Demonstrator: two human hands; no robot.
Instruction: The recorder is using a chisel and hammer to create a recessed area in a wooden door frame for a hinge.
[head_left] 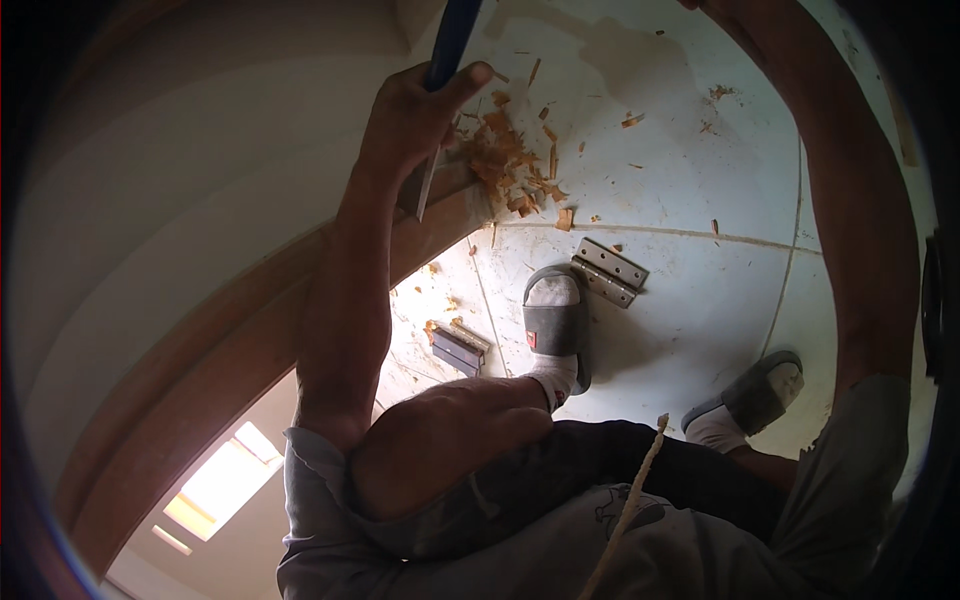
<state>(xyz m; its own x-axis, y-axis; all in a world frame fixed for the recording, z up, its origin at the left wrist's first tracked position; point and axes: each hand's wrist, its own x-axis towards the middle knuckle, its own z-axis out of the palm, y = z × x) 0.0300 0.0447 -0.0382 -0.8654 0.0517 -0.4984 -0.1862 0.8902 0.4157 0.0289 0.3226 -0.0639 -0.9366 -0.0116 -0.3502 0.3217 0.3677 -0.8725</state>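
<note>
1 head view looks steeply down, close over the person's arms, toward the tiled floor (690, 300).

The picture is round like a fish's eye, with a black ring all around the rim. Straight lines bend near the rim, like the wooden edge (250, 340) running from 7 o'clock up to the middle. The tiled floor (680, 160) at 1 o'clock is bright and pale. A very bright patch (222, 482) glares white at 7 o'clock. The arms and the legs look dark and shadowed. A soft shadow lies at 12 o'clock. The left side is hazy and dim.
</note>
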